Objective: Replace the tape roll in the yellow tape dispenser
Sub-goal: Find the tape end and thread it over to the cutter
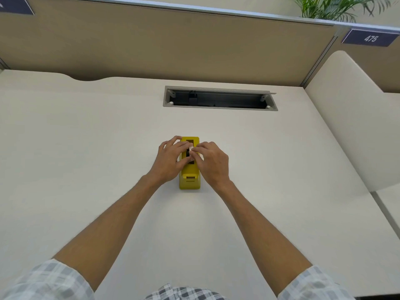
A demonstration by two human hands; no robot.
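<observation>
Tape dispenser (189, 169), yellow, sits mid-desk (86, 148) under my left hand (170, 161) and right hand (213, 163), whose fingertips pinch a small white piece, probably tape, over its open slot, so I judge the roll not yet seated.

1 yellow tape dispenser (189, 180); 2 hands: left hand (171, 161), right hand (213, 164); 1 desk (86, 148); 1 cable slot (219, 98); 1 plant (337, 7); 1 number sign (370, 37).

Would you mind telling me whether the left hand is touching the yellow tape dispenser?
Touching. The head view shows the left hand pressed against the yellow tape dispenser's left side, fingers draped over its top.
</observation>
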